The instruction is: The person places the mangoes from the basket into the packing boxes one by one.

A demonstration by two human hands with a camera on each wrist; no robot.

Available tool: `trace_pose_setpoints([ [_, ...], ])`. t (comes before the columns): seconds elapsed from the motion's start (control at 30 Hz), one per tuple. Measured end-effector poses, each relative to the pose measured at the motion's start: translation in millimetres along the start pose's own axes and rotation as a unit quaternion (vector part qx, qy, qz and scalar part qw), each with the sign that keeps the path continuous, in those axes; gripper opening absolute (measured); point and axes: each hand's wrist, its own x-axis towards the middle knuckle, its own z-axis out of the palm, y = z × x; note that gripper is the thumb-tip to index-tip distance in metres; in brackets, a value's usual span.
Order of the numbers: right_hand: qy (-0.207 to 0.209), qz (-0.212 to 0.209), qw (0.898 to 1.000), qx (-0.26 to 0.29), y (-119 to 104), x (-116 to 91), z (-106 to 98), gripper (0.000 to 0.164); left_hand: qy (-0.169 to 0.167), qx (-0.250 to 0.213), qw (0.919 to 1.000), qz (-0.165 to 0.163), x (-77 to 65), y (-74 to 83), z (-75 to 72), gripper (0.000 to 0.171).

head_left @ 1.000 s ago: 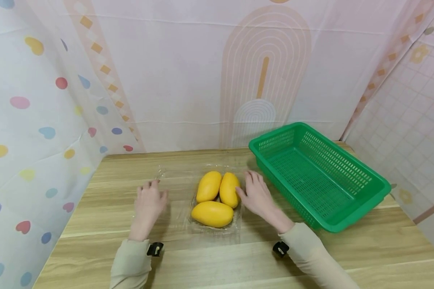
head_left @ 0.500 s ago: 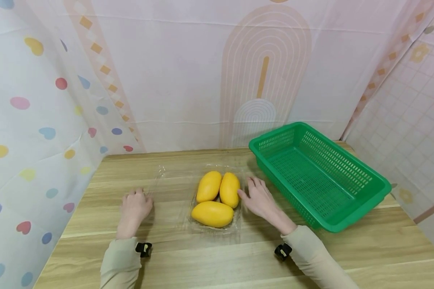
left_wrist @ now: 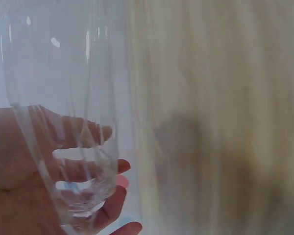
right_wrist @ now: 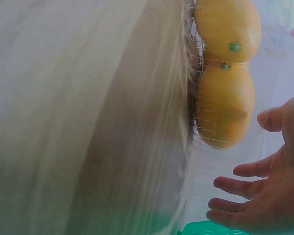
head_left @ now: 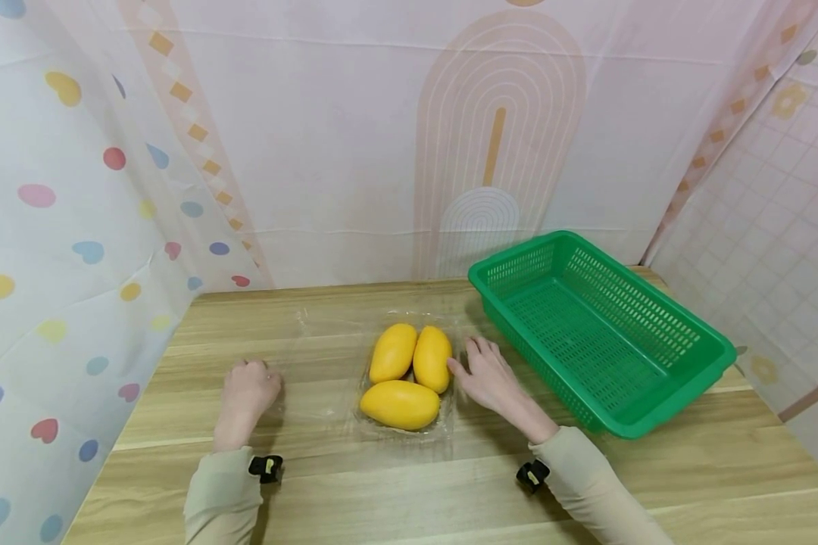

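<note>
Three yellow mangoes [head_left: 400, 405] lie in a clear plastic clamshell box [head_left: 443, 435], whose clear lid [head_left: 323, 363] is folded out flat to the left. My left hand [head_left: 248, 390] is at the lid's left edge, its fingers loosely bent. The left wrist view has the lid's clear plastic [left_wrist: 54, 58] in front of those fingers. My right hand [head_left: 487, 378] hovers beside the box's right wall, fingers spread, holding nothing. In the right wrist view, mangoes [right_wrist: 225, 105] with green stem spots show through the ribbed plastic, apart from the right hand [right_wrist: 272, 181].
A green perforated plastic basket [head_left: 579, 344] stands at the back right, close to my right hand. Everything rests on a wood-grain table [head_left: 395, 499], with a patterned curtain [head_left: 327, 151] along its back and sides.
My left hand has moved left and slightly toward me, with its fingers more bent. The right hand shifted down a little, then stayed. The mangoes and basket have not moved.
</note>
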Motion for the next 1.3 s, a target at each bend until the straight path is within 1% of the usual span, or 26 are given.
trace_pose_setpoints([
  [0.1, -0.001, 0.001, 1.000, 0.002, 0, 0, 0, 0.061, 0.020, -0.013, 0.9997, 0.003, -1.9, 2.5, -6.1, 0.034],
  [0.23, -0.001, 0.001, 1.000, 0.002, 1, 0, 0, 0.061, 0.054, -0.013, 0.9985, 0.002, -5.1, 9.7, -17.6, 0.043],
  [0.33, -0.001, 0.000, 1.000, 0.003, 1, 0, 0, 0.060, 0.065, -0.020, 0.9976, -0.012, -8.8, 17.6, -28.4, 0.045],
  [0.47, -0.002, 0.000, 1.000, 0.003, 0, 0, 0, 0.059, 0.084, -0.038, 0.9957, -0.013, -15.4, 29.6, -42.1, 0.043],
  [0.6, -0.001, -0.001, 1.000, 0.003, 0, 0, 0, 0.060, 0.121, -0.044, 0.9914, 0.020, -22.6, 42.3, -51.5, 0.040],
  [0.7, -0.002, 0.000, 1.000, 0.004, 0, 0, 0, 0.060, 0.150, -0.052, 0.9856, 0.058, -27.8, 53.4, -56.1, 0.038],
  [0.83, -0.003, 0.004, 1.000, 0.006, 0, 0, 0, 0.060, 0.171, -0.071, 0.9783, 0.094, -34.4, 71.9, -61.0, 0.036],
  [0.97, -0.003, 0.005, 1.000, 0.008, 0, 0, 0, 0.060, 0.171, -0.098, 0.9751, 0.101, -39.8, 89.1, -63.0, 0.039],
  [1.03, -0.004, 0.004, 1.000, 0.010, 0, 0, 0, 0.060, 0.165, -0.117, 0.9746, 0.096, -42.4, 96.8, -63.2, 0.043],
  [1.17, -0.005, 0.005, 1.000, 0.015, 0, 0, -1, 0.060, 0.143, -0.151, 0.9748, 0.081, -47.7, 110.9, -62.9, 0.053],
  [1.3, -0.010, 0.009, 1.000, 0.022, 0, 0, -1, 0.060, 0.140, -0.168, 0.9723, 0.082, -52.4, 121.0, -61.9, 0.057],
])
